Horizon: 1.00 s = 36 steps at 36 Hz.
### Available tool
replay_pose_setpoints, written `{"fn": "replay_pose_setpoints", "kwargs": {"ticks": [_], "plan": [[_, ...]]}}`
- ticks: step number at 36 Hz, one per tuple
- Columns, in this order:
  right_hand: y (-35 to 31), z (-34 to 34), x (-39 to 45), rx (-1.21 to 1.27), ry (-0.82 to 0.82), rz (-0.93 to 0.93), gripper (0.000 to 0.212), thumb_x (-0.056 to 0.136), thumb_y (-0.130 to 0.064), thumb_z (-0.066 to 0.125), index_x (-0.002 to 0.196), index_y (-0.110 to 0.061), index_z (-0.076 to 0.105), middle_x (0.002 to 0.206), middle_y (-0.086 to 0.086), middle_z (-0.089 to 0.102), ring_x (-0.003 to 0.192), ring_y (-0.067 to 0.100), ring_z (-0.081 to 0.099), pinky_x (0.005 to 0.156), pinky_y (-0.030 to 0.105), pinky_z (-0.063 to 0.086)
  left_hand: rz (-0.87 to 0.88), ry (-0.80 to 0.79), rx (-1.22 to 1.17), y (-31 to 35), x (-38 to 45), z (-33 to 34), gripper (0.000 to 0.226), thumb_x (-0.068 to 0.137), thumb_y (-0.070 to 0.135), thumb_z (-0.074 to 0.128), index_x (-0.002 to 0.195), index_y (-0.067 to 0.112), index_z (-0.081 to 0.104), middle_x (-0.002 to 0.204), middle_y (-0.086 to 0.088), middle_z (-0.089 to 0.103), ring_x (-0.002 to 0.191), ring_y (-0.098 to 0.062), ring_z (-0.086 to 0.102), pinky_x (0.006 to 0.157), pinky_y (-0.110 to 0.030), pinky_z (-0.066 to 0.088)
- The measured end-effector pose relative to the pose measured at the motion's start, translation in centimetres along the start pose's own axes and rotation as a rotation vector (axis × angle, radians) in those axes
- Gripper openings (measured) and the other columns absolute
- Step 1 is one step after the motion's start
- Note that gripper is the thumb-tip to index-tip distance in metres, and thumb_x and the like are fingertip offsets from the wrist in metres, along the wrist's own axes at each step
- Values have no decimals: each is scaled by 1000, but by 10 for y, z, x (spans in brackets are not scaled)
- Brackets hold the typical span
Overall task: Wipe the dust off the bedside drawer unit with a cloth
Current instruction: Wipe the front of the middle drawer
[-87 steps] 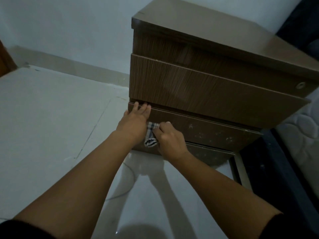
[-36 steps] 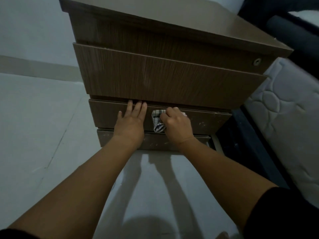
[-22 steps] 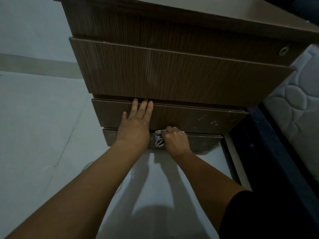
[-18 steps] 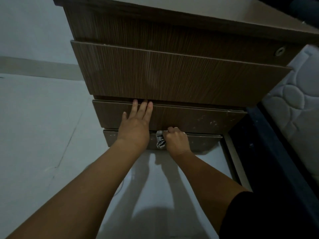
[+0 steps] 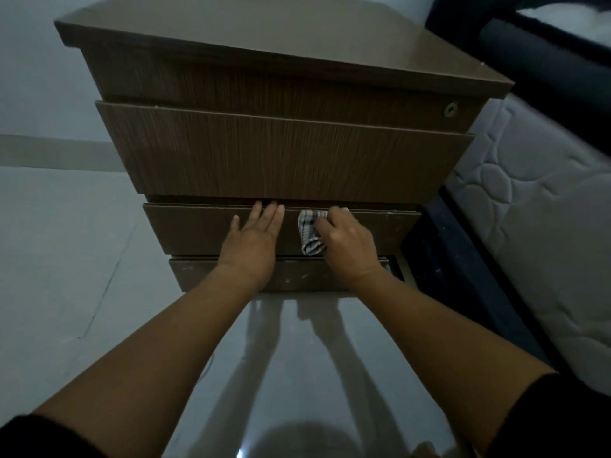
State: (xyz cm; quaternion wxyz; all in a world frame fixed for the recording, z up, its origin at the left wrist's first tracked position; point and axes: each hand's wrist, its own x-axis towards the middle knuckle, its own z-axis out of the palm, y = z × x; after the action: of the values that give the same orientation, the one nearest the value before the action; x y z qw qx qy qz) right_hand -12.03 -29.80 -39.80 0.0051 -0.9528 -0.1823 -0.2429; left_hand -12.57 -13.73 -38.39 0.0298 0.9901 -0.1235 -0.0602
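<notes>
The right hand (image 5: 347,246) has come back up from the bottom drawer front (image 5: 198,276), where it was half a sec ago, to the middle drawer front (image 5: 191,226). It grips the bunched checked cloth (image 5: 309,231), pressed against that front at approx 3 o'clock of the left hand (image 5: 253,241). The left hand is still flat on the middle front, fingers straight, tips at its top edge. Drawer unit (image 5: 281,160) stands beside the mattress (image 5: 529,209) at 3 o'clock.

Left hand (image 5: 253,244) flat on unit (image 5: 284,160) front, cloth (image 5: 309,231) just right, right hand (image 5: 347,246) beyond; mattress (image 5: 545,233) right of unit.
</notes>
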Motion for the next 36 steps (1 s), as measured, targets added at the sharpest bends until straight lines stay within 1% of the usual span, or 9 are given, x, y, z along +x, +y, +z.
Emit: {"fn": "replay_pose_setpoints", "kwargs": {"ticks": [19,20,22,23,26,28,30,32,36], "plan": [[-10,78,-17,22,-311,45,27,33,0,86,49,-8,65,52,7,59,43,23,59,34,21,43,-44,-36,76,9,10,5,81,96,10,43,151,11,-17,160,-1,-14,149,-26,-13,120,-45,10],[-10,79,-17,11,-331,64,22,40,1,84,52,-5,67,57,9,61,49,25,62,37,23,45,-45,-38,74,9,10,5,81,96,9,42,151,11,-17,160,-1,-14,149,-26,-13,120,-45,10],[-11,76,-18,40,-385,79,11,72,2,67,82,2,71,86,17,66,80,31,66,61,34,53,-46,-41,69,9,11,6,80,96,8,41,151,12,-18,160,0,-15,149,-26,-13,120,-45,10],[-10,77,-19,43,-421,89,21,84,2,53,99,2,67,102,19,63,96,32,62,74,37,51,-47,-43,66,9,11,6,80,96,8,41,151,12,-18,160,0,-15,149,-25,-13,120,-45,11],[-10,70,-23,76,-440,107,32,91,1,42,118,-2,59,117,16,57,109,30,55,84,38,48,-49,-60,59,8,10,4,83,96,10,45,151,14,-17,160,1,-15,149,-24,-13,120,-46,10],[-11,62,-25,70,-373,94,31,86,1,52,115,-2,61,111,16,59,102,31,59,78,38,51,-50,-75,66,8,10,1,85,95,11,47,151,14,-16,161,0,-14,149,-24,-13,120,-47,9],[-12,49,-25,87,-315,65,30,67,2,72,96,-2,70,89,16,64,77,31,66,58,33,54,-44,-92,80,8,9,-3,88,93,13,51,151,13,-16,161,-1,-14,149,-25,-12,119,-48,8],[-9,34,-25,81,-233,36,34,46,1,84,77,-5,71,72,11,63,55,24,63,43,26,50,-41,-95,76,9,7,-7,89,93,13,52,152,13,-14,161,-1,-12,149,-25,-10,120,-48,6],[4,5,-21,67,-95,-23,32,52,-9,87,80,-7,71,77,9,61,59,19,60,46,25,50,-28,-58,68,12,1,-8,83,93,8,47,153,15,-11,161,0,-11,150,-22,-10,120,-47,3]]}}
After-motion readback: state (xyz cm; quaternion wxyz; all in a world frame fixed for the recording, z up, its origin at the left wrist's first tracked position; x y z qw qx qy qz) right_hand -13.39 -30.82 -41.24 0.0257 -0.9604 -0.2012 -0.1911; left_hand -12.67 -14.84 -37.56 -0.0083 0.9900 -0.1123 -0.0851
